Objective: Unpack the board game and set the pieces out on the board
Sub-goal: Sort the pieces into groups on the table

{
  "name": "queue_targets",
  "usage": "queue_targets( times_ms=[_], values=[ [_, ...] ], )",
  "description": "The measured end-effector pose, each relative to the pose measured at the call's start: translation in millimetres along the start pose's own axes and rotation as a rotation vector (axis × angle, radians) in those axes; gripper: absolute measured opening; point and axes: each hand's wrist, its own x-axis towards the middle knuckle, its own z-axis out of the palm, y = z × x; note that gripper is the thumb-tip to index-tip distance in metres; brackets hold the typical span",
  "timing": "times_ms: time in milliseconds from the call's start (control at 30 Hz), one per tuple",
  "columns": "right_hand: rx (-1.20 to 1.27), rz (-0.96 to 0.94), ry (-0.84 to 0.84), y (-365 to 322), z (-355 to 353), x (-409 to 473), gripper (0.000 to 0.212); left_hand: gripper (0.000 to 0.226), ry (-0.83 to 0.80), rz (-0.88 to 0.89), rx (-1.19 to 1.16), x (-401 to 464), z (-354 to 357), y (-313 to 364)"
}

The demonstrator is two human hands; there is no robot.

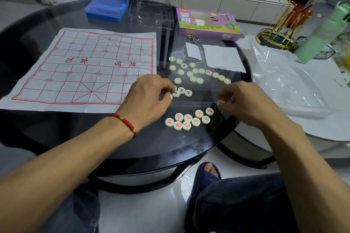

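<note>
1. Head view: the paper board (83, 68) lies flat and unfolded on the dark round table (56, 128), its red grid bare, with no pieces on it yet.
2. Just right of the board, the left hand (149, 94) curls its fingers down onto a small group of black-lettered pieces (181, 91), apparently pinching one; the exact grip is hidden under the fingers. It seems to be sorting by colour.
3. Further right of the board, the right hand (244, 100) pinches a pale piece (220, 102) between thumb and fingertips, probably turning it to read its face.
4. Below that hand, near the table edge, sits a tight cluster of red-lettered pieces (187, 120), all face up, likely gathered as one side's set.
5. Right of the board's far half, a loose scatter of blank-side pieces (195, 72) waits, mostly face down and unsorted.
6. Beyond the board's right corner stand the purple game box (206, 24) and a clear plastic tray (151, 13), set aside after emptying.
7. Judgement: sorting is partway through; placing pieces on the board has not begun.
</note>
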Motion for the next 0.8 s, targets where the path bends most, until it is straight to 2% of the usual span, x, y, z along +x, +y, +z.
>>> queue_targets(
  times_ms=[133,367,433,533,667,800],
  values=[
    [0.069,-0.092,-0.135,0,-6,-13,0.007,0.020,-0.019,0.001,0.008,-2,4,5],
    [0.134,-0.175,-0.293,-7,-11,-10,0.024,0.020,-0.020,-0.004,-0.006,-4,6,3],
    [0.113,-0.175,-0.235,-7,-14,-2,0.021,0.019,-0.013,-0.012,-0.012,-3,5,3],
    [0.090,-0.120,-0.022,-13,-2,23,0.022,0.019,-0.004,-0.016,-0.014,-3,5,3],
    [0.057,-0.045,0.052,-21,25,57,0.035,0.019,0.001,-0.019,-0.014,-4,4,0],
    [0.091,-0.043,0.117,-25,27,65,0.014,0.019,0.022,-0.034,-0.014,-4,1,-4]
  ],
)
